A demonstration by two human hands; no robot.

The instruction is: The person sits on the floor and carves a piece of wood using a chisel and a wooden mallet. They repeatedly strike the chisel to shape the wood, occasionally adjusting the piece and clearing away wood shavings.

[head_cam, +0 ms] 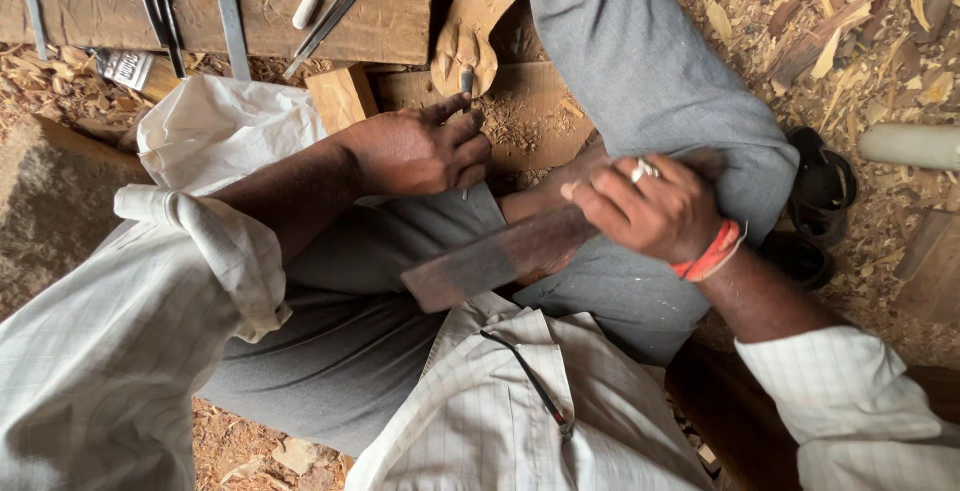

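Where the scene begins at the far left, we list a low wooden board (90,6) lying on the floor, with long metal tools (155,1) and a flat metal bar (228,11) laid across it. Just to their right on the same board lie a small white cylinder (306,10) and a pair of thin metal rods (325,23). Below the board's edge we note a crumpled white sack (215,131) and, beside it, a small pale wood block (342,97).

Next, near the centre, the left hand (420,149): its grip is closed round a thin metal chisel (467,86), held upright with the tip set against a carved wooden piece (475,31). That piece, tan and rounded, rests on a flat wood slab (530,101) dusted with chips, just beyond the fingers and beside the grey-trousered knee (640,61).

Right of centre, the right hand (650,213): grip wrapped tight round a dark wooden mallet (500,256), whose broad flat end reaches left over the lap, near the left hand but not touching the chisel. A ring shows on one finger and an orange band (710,253) circles the wrist.

Further right we record a dark sandal (822,186) on the floor, a pale cylindrical piece (910,146) at the right edge, and wood shavings (850,21) spread thick over the ground.
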